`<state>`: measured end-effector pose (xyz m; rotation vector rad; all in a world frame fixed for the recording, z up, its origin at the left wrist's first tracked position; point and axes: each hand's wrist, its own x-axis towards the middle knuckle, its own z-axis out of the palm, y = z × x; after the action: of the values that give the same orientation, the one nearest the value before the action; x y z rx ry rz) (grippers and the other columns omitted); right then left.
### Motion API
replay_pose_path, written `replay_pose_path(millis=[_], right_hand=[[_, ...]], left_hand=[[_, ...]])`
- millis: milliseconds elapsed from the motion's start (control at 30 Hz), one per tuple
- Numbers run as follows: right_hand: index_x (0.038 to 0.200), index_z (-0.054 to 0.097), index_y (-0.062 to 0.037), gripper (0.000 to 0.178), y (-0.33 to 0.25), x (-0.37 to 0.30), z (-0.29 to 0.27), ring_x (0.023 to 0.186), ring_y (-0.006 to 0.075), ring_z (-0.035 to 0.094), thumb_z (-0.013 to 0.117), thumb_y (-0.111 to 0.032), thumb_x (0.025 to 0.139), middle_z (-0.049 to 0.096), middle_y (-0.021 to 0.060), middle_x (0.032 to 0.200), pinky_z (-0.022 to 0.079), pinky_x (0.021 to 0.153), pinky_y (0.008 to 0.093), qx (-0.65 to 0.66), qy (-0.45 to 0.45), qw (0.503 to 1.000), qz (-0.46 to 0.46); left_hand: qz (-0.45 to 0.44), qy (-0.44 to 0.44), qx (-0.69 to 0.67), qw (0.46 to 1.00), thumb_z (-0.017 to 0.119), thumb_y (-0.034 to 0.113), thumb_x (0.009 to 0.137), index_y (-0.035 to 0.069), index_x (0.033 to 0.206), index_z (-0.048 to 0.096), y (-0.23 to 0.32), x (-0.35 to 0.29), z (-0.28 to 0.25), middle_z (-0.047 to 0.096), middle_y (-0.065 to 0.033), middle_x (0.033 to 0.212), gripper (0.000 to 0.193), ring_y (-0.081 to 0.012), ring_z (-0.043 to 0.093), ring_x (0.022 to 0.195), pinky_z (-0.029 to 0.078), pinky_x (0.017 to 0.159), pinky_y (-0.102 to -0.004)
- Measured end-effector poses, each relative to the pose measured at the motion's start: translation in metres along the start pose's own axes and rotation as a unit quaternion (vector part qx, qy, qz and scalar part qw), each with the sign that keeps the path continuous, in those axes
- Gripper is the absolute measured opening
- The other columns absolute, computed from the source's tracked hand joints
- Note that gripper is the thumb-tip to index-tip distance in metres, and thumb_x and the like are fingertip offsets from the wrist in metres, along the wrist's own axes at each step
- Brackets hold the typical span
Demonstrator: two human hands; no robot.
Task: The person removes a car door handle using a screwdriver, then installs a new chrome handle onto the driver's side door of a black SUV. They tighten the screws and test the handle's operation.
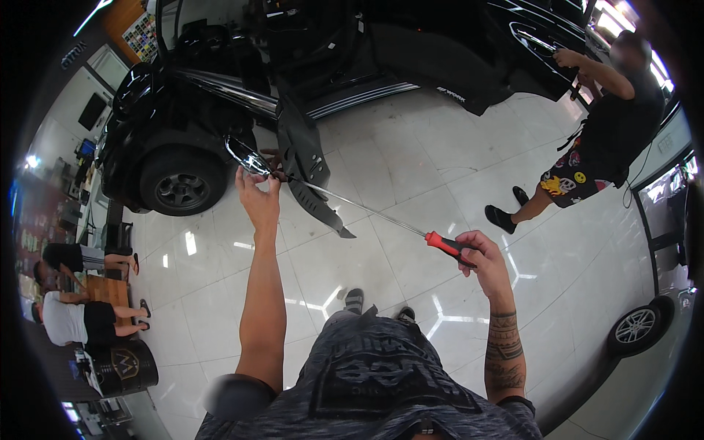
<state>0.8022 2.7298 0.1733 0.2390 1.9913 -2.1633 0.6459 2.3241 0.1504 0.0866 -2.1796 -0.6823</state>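
head view: the screwdriver's (440, 244) tip is lost at the left hand's (259, 199) fingertips, so i cannot tell if it is seated in anything. dark shapes behind those fingers are hard to make out. the car (433, 51) runs off the top edge; a second wheel (635, 330) sits at the dim right rim. glossy black bodywork, matte dark panel (299, 143) with a pointed lower end, shiny pale tiled floor (389, 165) with light reflections. chrome piece (248, 156) is rounded, mirror-bright, beside the panel and near the front wheel (182, 183); left thumb and fingers pinch at its lower end. screwdriver: long thin metal shaft, red and black handle, slanting across between both hands, over the floor. right hand (480, 260) grips the handle's rear, fingers curled round. another person (620, 121) stands at the car's side, far right.
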Motion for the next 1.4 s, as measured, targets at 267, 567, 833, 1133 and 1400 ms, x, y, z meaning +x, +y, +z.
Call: replay_pose_path(millis=[267, 567, 833, 1133, 1400], right_hand=[[0.103, 0.05, -0.0013, 0.022, -0.004, -0.012, 0.013, 0.064, 0.0082, 0.048, 0.056, -0.004, 0.082, 0.054, 0.0024, 0.078, 0.039, 0.058, 0.02, -0.055, 0.073, 0.995, -0.045], [0.111, 0.047, -0.0028, 0.025, -0.013, -0.024, 0.011, 0.053, 0.0046, 0.042, 0.05, -0.016, 0.09, 0.055, 0.0059, 0.085, 0.03, 0.044, 0.0173, -0.031, 0.069, 0.997, 0.023], [0.109, 0.048, -0.0034, 0.024, -0.012, -0.032, 0.012, 0.049, 0.007, 0.043, 0.055, -0.014, 0.089, 0.056, 0.0063, 0.073, 0.032, 0.044, 0.0195, 0.02, 0.061, 0.998, 0.021], [0.106, 0.049, -0.0009, 0.022, -0.011, -0.032, 0.008, 0.052, 0.0087, 0.047, 0.054, -0.012, 0.088, 0.051, 0.0034, 0.074, 0.036, 0.047, 0.0205, 0.036, 0.045, 0.995, 0.081], [0.106, 0.047, -0.0011, 0.024, -0.012, -0.036, 0.012, 0.053, 0.0068, 0.043, 0.053, -0.003, 0.083, 0.053, 0.0034, 0.079, 0.03, 0.043, 0.0187, 0.158, 0.065, 0.985, 0.014]], left_hand=[[-0.07, 0.009, -0.095, 0.993, 0.069, 0.016, 0.076, -0.005, 0.079, 0.054, -0.013, -0.006, 0.002, 0.05, -0.0189, 0.109, 0.026, -0.027, 0.056, 0.097, 0.049, 0.07, -0.0317], [-0.497, -0.055, -0.419, 0.757, 0.074, 0.024, 0.076, -0.003, 0.094, 0.056, -0.014, 0.041, 0.001, 0.058, -0.0093, 0.083, 0.038, -0.0179, 0.059, 0.076, 0.051, 0.064, -0.0303], [-0.513, -0.073, -0.486, 0.704, 0.07, 0.024, 0.077, 0.005, 0.09, 0.057, -0.018, 0.042, -0.003, 0.053, -0.0026, 0.079, 0.027, -0.013, 0.052, 0.07, 0.046, 0.064, -0.0284], [-0.504, -0.095, -0.521, 0.682, 0.068, 0.026, 0.077, 0.008, 0.094, 0.056, -0.023, 0.039, 0.003, 0.05, -0.0006, 0.078, 0.028, -0.0105, 0.049, 0.069, 0.043, 0.063, -0.0252], [-0.524, -0.124, -0.555, 0.634, 0.067, 0.024, 0.077, 0.007, 0.098, 0.057, -0.036, 0.046, 0.003, 0.057, -0.003, 0.088, 0.029, -0.0117, 0.055, 0.078, 0.046, 0.065, -0.0249]])
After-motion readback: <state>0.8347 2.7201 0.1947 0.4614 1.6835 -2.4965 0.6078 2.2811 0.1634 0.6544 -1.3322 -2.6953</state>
